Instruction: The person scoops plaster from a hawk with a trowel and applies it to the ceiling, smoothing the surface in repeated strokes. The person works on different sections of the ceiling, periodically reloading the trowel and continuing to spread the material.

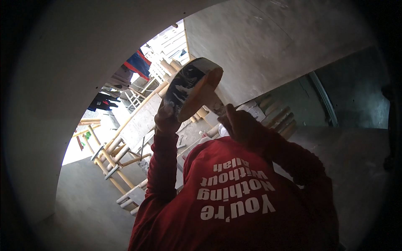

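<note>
Raised in front of my chest is a half-round bowl (187, 85), black outside with white smears and orange-tan along its rim and inside. My left hand (167, 119) is closed on its lower left side, and the bowl is tilted. A flat, tan-looking blade, apparently a putty knife (212, 101), reaches from my right hand (240, 125) to the bowl's open side. The fingers of that hand are wrapped round its handle, which is mostly hidden. What lies inside the bowl cannot be made out.
Scaffolding of round yellowish poles (109, 163) stands below on the left, beside a pale board (142, 121). Clothes (139, 65) hang near a bright opening. Grey plastered walls (268, 46) surround me, and a metal strip (323, 98) runs along the right.
</note>
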`<state>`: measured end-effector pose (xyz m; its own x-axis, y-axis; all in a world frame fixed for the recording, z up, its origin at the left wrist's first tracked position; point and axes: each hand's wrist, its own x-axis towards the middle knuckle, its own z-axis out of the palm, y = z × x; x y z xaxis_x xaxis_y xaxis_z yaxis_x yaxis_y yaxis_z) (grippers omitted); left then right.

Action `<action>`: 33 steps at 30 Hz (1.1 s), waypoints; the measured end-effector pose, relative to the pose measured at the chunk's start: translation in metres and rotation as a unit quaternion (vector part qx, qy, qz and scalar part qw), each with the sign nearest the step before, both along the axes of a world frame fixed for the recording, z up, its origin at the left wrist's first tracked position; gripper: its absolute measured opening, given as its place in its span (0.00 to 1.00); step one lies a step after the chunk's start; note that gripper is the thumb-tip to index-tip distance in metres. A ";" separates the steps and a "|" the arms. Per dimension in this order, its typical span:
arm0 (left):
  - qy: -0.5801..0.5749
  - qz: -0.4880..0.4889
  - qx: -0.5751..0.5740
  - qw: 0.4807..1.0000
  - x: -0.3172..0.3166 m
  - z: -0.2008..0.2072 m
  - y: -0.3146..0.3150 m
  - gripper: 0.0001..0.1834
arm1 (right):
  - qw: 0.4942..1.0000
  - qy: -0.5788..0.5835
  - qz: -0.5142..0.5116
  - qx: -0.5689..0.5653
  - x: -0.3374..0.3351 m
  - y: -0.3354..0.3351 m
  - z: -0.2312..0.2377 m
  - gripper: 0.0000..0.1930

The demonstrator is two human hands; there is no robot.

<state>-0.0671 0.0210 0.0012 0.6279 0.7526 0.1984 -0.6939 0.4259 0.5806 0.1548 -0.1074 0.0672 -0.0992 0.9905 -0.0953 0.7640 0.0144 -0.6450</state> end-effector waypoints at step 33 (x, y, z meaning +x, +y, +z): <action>0.039 0.106 -0.213 0.970 0.031 0.000 -0.028 0.47 | 0.874 0.449 -0.169 -0.078 0.023 0.007 0.031 0.13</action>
<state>-0.0359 -0.0069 0.0015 0.4508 0.8696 -0.2015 -0.7529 0.4917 0.4374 0.1781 -0.1004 0.0978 0.0916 0.9597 -0.2657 -0.1068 -0.2558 -0.9608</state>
